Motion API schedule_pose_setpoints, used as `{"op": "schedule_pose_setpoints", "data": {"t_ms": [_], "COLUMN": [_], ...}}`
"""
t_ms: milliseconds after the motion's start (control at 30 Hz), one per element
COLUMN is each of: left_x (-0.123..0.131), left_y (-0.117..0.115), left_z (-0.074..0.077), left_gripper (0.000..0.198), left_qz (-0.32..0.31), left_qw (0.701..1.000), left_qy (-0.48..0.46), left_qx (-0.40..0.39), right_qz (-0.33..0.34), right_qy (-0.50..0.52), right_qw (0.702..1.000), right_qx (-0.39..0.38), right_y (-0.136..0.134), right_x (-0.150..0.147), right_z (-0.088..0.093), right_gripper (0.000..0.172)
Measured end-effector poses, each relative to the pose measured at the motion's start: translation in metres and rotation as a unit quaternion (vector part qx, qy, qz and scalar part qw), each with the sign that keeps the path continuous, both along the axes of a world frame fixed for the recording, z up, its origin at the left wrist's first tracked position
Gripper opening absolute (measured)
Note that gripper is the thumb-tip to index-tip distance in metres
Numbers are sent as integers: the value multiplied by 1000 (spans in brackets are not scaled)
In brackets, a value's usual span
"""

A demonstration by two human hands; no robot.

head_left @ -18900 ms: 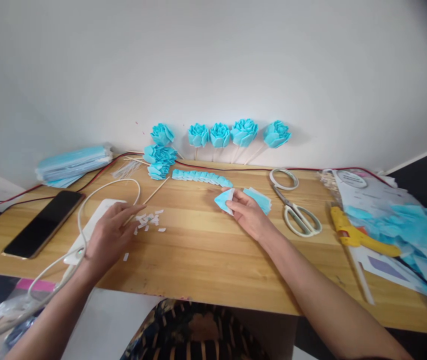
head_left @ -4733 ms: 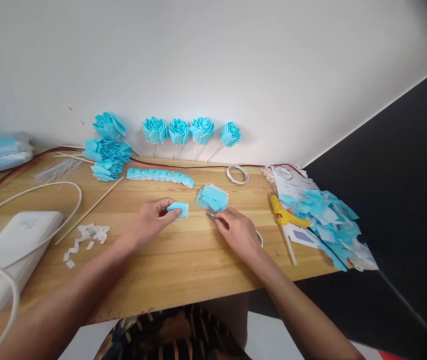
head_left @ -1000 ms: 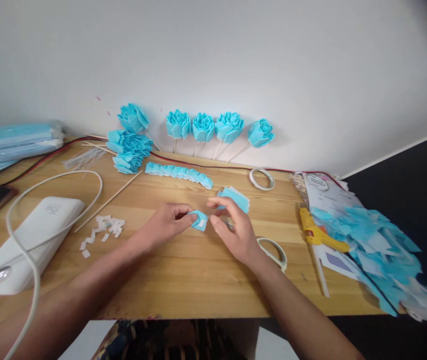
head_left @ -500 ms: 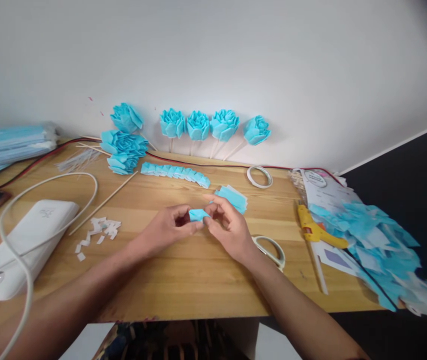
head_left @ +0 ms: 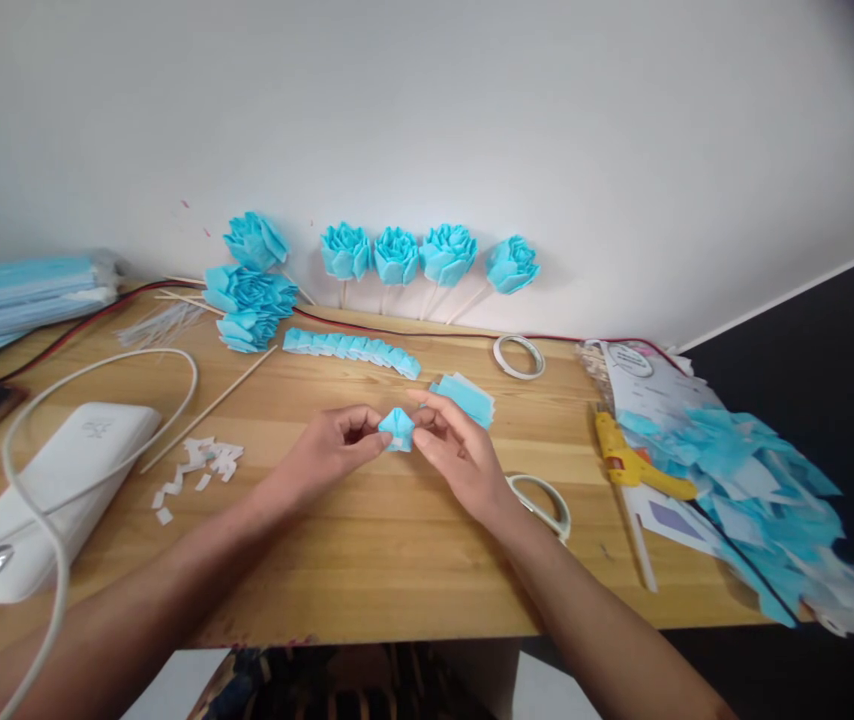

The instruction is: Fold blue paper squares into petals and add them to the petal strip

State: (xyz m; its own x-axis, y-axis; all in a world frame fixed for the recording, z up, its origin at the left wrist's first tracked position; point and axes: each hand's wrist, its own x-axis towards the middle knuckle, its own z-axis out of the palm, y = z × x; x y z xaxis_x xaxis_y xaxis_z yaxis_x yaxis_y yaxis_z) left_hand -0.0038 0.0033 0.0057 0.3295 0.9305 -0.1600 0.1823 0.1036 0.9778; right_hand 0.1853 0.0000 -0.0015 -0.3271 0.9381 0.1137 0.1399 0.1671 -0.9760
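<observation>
Between my two hands, above the middle of the table, is a small folded blue petal (head_left: pixel 396 428) with a pointed top and a whitish patch low on its front. My left hand (head_left: pixel 333 442) pinches its left edge between thumb and fingers. On the other side my right hand (head_left: pixel 453 445) grips the right edge the same way. Just behind the right hand lies a stack of blue rectangular sheets (head_left: pixel 466 399). A row of overlapping folded blue petals (head_left: pixel 352 347) stretches across the table farther back.
Blue flowers on sticks (head_left: pixel 397 256) lean against the wall. Tape rolls (head_left: pixel 519 356) lie right of centre. A yellow glue gun (head_left: pixel 626 460) rests beside blue scraps (head_left: pixel 757 490). Leftward are white paper bits (head_left: pixel 202 465), a thin stick (head_left: pixel 209 408) and a white power bank (head_left: pixel 89 480) with its cable.
The blue piece between my hands, flat and low before, now shows a pointed, house-like shape facing me. Both hands stay in nearly the same place.
</observation>
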Motion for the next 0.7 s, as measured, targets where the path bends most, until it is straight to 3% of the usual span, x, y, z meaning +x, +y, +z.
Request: {"op": "schedule_pose_setpoints", "data": {"t_ms": [300,567,700], "left_x": [0,3,0], "left_y": [-2,-2,0], "left_z": [6,-2,-2], "left_gripper": [34,30,31], "left_qz": [-21,-30,-19], "left_qw": [999,999,999], "left_qy": [20,12,29], "left_qx": [15,-4,12], "right_qz": [-46,-43,-97], "right_qy": [-5,-24,-8], "right_qw": [999,999,994], "right_qx": [19,22,40], "right_y": [2,3,11], "right_x": [-3,-2,10], "right_z": [1,-2,6], "right_gripper": [34,33,29]}}
